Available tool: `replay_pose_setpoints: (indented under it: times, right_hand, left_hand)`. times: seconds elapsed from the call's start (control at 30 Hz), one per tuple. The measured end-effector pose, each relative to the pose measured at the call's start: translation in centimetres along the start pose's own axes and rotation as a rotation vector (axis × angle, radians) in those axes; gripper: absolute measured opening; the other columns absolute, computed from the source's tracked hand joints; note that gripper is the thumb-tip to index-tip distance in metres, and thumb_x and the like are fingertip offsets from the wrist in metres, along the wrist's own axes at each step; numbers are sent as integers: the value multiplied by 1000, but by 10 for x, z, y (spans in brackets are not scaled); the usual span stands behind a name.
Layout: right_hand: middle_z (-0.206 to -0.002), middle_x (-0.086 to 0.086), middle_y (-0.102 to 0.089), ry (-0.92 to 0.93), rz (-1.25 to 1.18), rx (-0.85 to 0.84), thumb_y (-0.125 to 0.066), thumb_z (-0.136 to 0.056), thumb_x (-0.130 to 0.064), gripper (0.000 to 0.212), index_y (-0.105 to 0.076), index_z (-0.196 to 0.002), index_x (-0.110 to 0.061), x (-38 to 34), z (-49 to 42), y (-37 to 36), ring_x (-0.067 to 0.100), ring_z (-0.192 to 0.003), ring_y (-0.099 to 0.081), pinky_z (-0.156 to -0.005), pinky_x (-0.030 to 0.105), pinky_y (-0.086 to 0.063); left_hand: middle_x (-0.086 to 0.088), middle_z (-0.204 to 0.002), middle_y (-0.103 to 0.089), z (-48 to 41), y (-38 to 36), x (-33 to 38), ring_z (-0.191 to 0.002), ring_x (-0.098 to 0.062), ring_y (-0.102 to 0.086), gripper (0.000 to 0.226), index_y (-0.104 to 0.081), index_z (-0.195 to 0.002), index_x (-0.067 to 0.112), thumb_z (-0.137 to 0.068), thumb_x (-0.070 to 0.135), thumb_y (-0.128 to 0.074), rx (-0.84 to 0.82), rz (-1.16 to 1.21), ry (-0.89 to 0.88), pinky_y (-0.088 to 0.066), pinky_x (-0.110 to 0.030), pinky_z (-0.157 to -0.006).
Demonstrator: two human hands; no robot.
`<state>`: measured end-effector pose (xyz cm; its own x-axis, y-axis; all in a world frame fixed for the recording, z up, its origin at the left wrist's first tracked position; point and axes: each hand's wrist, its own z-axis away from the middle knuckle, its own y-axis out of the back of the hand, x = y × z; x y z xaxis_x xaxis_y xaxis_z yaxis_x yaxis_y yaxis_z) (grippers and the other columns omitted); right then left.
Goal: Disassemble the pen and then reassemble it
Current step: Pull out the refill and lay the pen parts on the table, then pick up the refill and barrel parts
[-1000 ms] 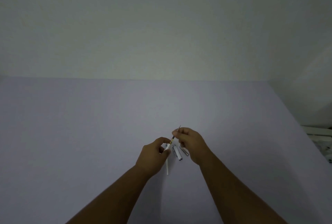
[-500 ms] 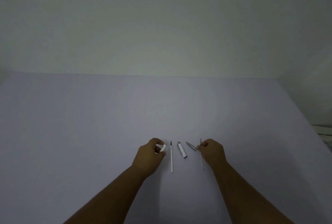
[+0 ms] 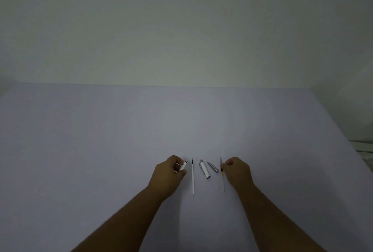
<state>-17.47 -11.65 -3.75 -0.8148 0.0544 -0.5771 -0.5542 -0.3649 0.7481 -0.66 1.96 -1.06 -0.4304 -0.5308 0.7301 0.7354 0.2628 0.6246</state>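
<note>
Our hands have parted: the left hand [image 3: 168, 173] grips a short white plastic barrel piece [image 3: 183, 166] at nine o'clock, and the right hand [image 3: 237, 171] lays, perhaps still pinching, the thin ink refill [image 3: 222, 175] on the pale lilac surface [image 3: 101, 150]. Disassembly looks complete.

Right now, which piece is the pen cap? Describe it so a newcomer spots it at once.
On the lavender table, four parts lie in a row between the left hand and right hand. The pen cap is second from the left, between the long white refill and the small grey tip cone. It alone is stubby, white, with silver ends.
</note>
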Motion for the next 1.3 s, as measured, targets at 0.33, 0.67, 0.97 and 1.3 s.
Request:
replay_pose_setpoints:
  times: [0.33, 0.67, 0.97, 1.3]
  right_hand:
    - [-108, 12, -70, 235, 377, -151, -52, -90, -26, 26, -67, -101, -8, -58, 36, -54, 29, -101, -66, -83, 34, -53]
    - [-99, 15, -71, 116, 135, -128, -54, -85, -20, 23, -65, -96, -2, -69, 45, -62, 28, -91, -66, -69, 29, -48]
    - [-86, 16, -70, 134, -474, 31, -59, -85, -21, 18, -63, -86, -3, -83, 53, -25, 34, -82, -66, -82, 50, -54]
    - [-78, 14, -70, 156, -529, 4, -61, -84, -23, 14, -63, -79, -10, -74, 62, -17, 32, -74, -66, -80, 54, -55]
  left_hand:
    - [10, -81, -60, 5, 9, -4, -65, 3, -51, 14, -66, -94, 17, -82, 24, -67, 72, 3, 63, -37, -1, -46]
    - [11, -77, -60, 14, 21, -12, -64, 3, -52, 9, -62, -81, 24, -80, 22, -70, 41, 20, 65, -36, 1, -47]
    - [14, -68, -57, 18, 22, 2, -61, 1, -51, 16, -60, -74, 28, -77, 19, -73, 14, 42, 58, -33, -8, -51]
    - [16, -65, -54, 25, 19, 11, -58, 0, -49, 15, -59, -75, 25, -79, 19, -72, 19, 33, 43, -31, -8, -49]
